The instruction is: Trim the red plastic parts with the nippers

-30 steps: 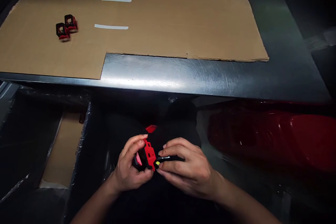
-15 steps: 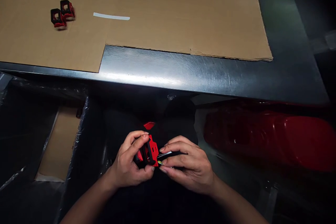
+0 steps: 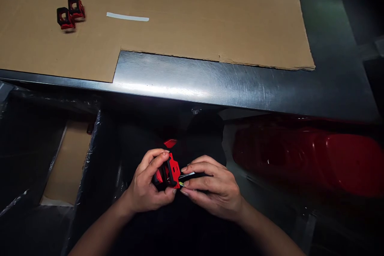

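Observation:
My left hand is closed around a small red-and-black plastic bracket, thumb below and fingers above. The bracket is tilted, its red face turned toward the right. Just beside that face, my right hand pinches a slim silver tool; the fingers hide most of it, so its exact kind is unclear. A small yellow-green bit shows at the right fingertips, close to the bracket's lower edge. Whether the tool touches the bracket I cannot tell.
Two similar red-and-black brackets stand on cardboard with white tape strips. Beneath it lies a metal table. A plastic-lined bin with cardboard inside is at left. Glossy red objects lie at right in shadow.
Both hands have shifted very slightly left with the bracket and the tool. The bracket has turned a little. The table view has moved slightly with my head.

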{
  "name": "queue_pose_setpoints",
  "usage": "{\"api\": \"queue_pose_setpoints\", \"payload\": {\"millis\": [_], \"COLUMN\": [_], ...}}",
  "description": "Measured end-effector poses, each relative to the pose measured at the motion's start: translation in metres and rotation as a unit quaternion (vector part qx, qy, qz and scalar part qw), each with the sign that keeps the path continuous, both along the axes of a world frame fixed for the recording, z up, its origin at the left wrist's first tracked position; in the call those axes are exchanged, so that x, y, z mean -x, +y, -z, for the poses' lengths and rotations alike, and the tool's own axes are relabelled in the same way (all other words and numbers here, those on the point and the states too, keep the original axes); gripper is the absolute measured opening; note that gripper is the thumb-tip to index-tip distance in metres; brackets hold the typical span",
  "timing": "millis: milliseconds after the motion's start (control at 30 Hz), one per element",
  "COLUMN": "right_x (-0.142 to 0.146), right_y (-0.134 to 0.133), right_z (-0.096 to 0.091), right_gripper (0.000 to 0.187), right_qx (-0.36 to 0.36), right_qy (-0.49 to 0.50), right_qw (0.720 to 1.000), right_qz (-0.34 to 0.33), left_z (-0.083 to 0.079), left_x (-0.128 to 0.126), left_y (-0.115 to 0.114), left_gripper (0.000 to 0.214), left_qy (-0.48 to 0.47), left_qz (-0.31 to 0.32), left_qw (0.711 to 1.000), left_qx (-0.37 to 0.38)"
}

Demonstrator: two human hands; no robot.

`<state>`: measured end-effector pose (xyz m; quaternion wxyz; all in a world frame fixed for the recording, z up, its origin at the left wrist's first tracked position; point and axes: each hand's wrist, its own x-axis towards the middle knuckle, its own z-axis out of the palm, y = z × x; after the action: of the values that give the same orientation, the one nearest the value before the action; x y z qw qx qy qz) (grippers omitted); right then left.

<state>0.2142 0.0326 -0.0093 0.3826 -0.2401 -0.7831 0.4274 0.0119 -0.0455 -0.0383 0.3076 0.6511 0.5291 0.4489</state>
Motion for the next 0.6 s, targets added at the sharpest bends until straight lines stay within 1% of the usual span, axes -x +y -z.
{"api": "queue_pose_setpoints", "payload": {"millis": [233, 400, 500, 600], "right_x": [-0.0016, -0.0026, -0.0027, -0.0031], "right_y": [0.0001, 0.0024, 0.003, 0.0024], "right_z": [-0.001, -0.0019, -0.0004, 0.0013], "right_gripper": [0.008, 0.007, 0.007, 0.007], "right_qx": [-0.003, -0.016, -0.012, -0.008], "right_qy": [-0.006, -0.017, -0.02, -0.028], "right_qw": [1.0, 1.0, 1.0, 0.999], "right_qz": [0.005, -0.007, -0.014, -0.02], "left_z": [-0.0009, 0.0002, 0.0014, 0.002], "left_x": [-0.0009, -0.0007, 0.0004, 0.0017], "left_y": [0.0018, 0.002, 0.0017, 0.0012], "left_gripper": [0.081, 0.084, 0.084, 0.085], "left_qy": [0.002, 0.011, 0.024, 0.031], "left_qz": [-0.003, -0.003, -0.003, 0.0], "left_qw": [1.0, 1.0, 0.999, 0.999], "left_qx": [0.0, -0.016, -0.027, -0.021]}}
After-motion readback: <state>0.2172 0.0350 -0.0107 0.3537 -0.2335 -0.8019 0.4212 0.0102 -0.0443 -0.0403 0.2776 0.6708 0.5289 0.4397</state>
